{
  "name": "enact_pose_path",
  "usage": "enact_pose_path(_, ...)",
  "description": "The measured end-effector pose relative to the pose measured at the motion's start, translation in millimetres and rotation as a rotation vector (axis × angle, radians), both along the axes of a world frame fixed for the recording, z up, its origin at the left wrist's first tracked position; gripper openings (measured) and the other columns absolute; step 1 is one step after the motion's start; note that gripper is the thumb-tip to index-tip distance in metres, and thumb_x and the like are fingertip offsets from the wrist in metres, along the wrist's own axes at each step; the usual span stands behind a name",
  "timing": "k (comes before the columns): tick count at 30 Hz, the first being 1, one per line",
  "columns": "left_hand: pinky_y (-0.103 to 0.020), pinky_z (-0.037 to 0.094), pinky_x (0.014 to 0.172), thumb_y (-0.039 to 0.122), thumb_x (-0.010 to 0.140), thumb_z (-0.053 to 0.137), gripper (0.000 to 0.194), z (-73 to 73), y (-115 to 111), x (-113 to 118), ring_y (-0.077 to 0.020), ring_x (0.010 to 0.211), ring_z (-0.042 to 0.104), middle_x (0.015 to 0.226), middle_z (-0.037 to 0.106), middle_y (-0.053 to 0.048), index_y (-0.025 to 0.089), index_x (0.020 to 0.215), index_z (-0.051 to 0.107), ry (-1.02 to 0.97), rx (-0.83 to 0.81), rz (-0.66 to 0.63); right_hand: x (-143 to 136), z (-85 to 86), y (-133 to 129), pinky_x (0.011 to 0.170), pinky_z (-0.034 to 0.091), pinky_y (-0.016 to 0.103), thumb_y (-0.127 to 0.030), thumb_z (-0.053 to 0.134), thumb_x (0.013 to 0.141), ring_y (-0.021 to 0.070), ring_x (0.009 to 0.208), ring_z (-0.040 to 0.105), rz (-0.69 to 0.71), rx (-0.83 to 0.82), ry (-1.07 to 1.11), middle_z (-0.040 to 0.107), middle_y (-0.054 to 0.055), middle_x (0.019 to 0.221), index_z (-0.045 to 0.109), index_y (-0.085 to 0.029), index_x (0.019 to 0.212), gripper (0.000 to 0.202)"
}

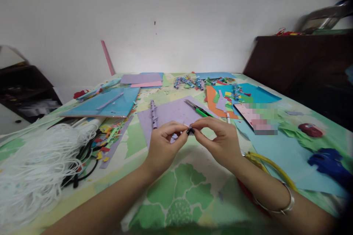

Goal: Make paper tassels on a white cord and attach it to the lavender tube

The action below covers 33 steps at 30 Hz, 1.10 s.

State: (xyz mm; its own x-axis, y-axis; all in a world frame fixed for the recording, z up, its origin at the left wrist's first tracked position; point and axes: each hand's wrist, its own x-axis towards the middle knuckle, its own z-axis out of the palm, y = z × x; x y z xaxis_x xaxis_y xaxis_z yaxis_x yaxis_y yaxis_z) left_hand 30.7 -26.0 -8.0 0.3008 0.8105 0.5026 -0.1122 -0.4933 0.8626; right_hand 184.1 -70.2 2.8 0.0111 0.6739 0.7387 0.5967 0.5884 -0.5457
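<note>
At the purple sheet, the left hand and right hand narrowly pinch a small piece. The cutter lies on this sheet.

No text, brand or number is showing clearly enough to be read. Just to the right of the grip that the left hand and the right hand are making, and slightly beyond it, a flat, rectangular, black-edged phone with a lit pink screen is displaying small digit-like marks, too faint for naming; coarse square blocks are covering much of the rest. Well to the right of the grip, a rounded, glossy, dark-red object is bearing tiny pale marks that are blurring past reading.
</note>
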Motion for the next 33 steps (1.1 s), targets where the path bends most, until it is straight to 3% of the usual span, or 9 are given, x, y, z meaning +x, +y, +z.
enact_pose_path(10,-0.026,0.050,0.065,0.012,0.076,0.067,0.012,-4.8,-1.2,0.2,-0.0154,0.072,0.064,0.076,0.070,-0.004,0.020,0.077,0.076,0.048,0.147,0.093,-1.3,-2.2,1.2,0.068,0.053,0.027,-0.010,0.065,0.077,0.0137,0.070,0.066,0.015,-0.119,0.127,0.072,0.001,0.076,0.071,-0.018,0.081,0.010)
enact_pose_path(19,-0.025,0.050,0.062,0.007,0.075,0.065,0.011,-5.3,-2.4,1.6,-0.0138,0.067,0.064,0.071,0.069,-0.005,0.014,0.075,0.074,0.059,0.291,0.135,-3.0,-2.2,1.2,0.069,0.052,0.024,-0.008,0.066,0.076,0.0133,0.073,0.066,0.061,-0.190,0.221,0.072,0.000,0.074,0.073,-0.019,0.074,0.014)
enact_pose_path(29,-0.025,0.049,0.062,0.007,0.075,0.065,0.010,-5.4,-3.6,2.0,-0.0141,0.066,0.063,0.070,0.068,-0.006,0.012,0.075,0.074,0.087,0.296,0.150,-5.2,-4.9,-1.2,0.067,0.051,0.023,-0.006,0.064,0.077,0.0122,0.070,0.065,0.022,-0.129,0.163,0.071,0.000,0.072,0.073,-0.018,0.072,0.015)
enact_pose_path(33,-0.026,0.050,0.062,0.007,0.076,0.065,0.010,-5.4,-3.2,2.7,-0.0147,0.067,0.063,0.072,0.069,-0.007,0.012,0.076,0.073,0.067,0.301,0.147,-7.4,-4.5,-1.8,0.067,0.052,0.023,-0.006,0.064,0.078,0.0124,0.070,0.066,-0.048,-0.029,0.083,0.072,0.002,0.074,0.073,-0.016,0.076,0.014)
